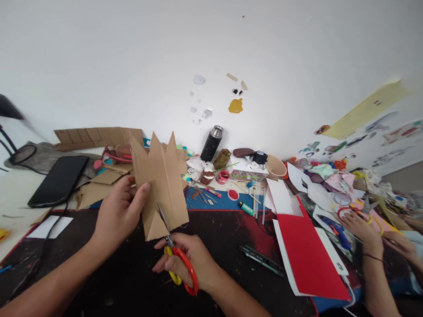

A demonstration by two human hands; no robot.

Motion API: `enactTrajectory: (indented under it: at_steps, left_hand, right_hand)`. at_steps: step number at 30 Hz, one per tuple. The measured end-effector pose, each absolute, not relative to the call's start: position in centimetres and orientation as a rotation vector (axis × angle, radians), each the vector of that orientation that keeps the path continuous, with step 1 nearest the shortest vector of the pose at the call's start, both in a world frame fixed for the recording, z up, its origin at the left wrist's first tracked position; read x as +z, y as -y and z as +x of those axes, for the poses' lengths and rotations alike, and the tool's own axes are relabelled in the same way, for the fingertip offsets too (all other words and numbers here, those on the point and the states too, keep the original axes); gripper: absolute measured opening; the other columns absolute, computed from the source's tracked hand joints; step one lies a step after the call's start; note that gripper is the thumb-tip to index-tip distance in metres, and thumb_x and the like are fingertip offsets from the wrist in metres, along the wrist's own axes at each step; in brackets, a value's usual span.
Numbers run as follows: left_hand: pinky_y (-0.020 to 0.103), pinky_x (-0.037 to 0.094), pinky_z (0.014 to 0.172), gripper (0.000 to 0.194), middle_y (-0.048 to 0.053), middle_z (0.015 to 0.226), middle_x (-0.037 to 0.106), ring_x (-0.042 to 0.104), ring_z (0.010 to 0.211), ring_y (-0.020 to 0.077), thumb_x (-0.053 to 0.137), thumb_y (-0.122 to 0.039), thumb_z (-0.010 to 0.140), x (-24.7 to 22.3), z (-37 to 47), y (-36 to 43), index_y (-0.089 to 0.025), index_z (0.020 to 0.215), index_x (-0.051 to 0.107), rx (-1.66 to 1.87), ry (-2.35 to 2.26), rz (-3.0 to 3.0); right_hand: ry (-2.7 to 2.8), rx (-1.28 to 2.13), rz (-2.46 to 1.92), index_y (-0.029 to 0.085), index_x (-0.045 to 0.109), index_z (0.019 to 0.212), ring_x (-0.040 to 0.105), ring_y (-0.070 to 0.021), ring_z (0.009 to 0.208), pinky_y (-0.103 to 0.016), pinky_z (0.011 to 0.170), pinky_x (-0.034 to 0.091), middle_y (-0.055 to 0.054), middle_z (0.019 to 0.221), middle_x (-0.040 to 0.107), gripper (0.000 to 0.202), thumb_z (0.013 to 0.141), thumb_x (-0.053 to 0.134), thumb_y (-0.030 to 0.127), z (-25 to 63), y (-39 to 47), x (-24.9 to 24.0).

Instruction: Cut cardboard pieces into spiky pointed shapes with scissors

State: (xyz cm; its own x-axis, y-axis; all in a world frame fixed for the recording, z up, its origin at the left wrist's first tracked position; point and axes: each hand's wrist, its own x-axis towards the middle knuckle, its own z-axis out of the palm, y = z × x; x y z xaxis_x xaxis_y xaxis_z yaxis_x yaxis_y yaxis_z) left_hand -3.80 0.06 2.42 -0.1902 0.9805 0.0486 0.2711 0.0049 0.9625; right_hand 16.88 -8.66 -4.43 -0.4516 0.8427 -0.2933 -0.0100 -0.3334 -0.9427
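Note:
My left hand point(124, 211) pinches the left edge of a piece of brown cardboard point(165, 180), thumb on its near face. Pointed spikes form the cardboard's top edge, and a crease runs down its right part. In my right hand point(194, 259) is a pair of scissors point(187, 268) with one red and one yellow handle loop. Their blades reach up into the lower part of the cardboard, along a cut that slants up from the bottom edge. The fingers of my right hand sit in and around the loops.
Behind stand a black thermos point(211, 143), paint jars point(207, 173) and a bowl point(276, 166). A black phone point(58, 180) lies left. Right are red paper point(310, 251), a utility knife point(261, 259) and a glue gun point(335, 231). Another person's hands point(363, 229) work at far right.

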Motion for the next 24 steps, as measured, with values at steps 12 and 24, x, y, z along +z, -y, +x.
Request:
enactTrajectory:
  at_steps: [12, 24]
  left_hand:
    - [0.042, 0.065, 0.073, 0.06, 0.009, 0.1, 0.083, 0.081, 0.093, 0.0352, 0.079, -0.081, 0.08, 2.6, -3.2, -0.7, -0.027, 0.1, 0.062, 1.239, -1.338, 1.154]
    - [0.041, 0.062, 0.065, 0.053, 0.004, 0.083, 0.08, 0.078, 0.08, 0.0344, 0.075, -0.078, 0.083, 2.0, -2.6, -0.1, -0.031, 0.105, 0.064, 1.192, -1.383, 1.219]
  right_hand:
    - [1.344, 1.802, -1.174, 0.014, 0.074, 0.12, 0.059, -0.0106, 0.05, -0.022, 0.05, 0.049, -0.004, 0.08, 0.075, 0.086, 0.084, 0.076, 0.092, 16.2, 8.7, -3.9]
    - [1.4, 1.754, -1.17, 0.01, 0.075, 0.12, 0.055, -0.0105, 0.047, -0.021, 0.046, 0.045, -0.004, 0.073, 0.072, 0.087, 0.091, 0.068, 0.091, 16.5, 8.7, -3.7]
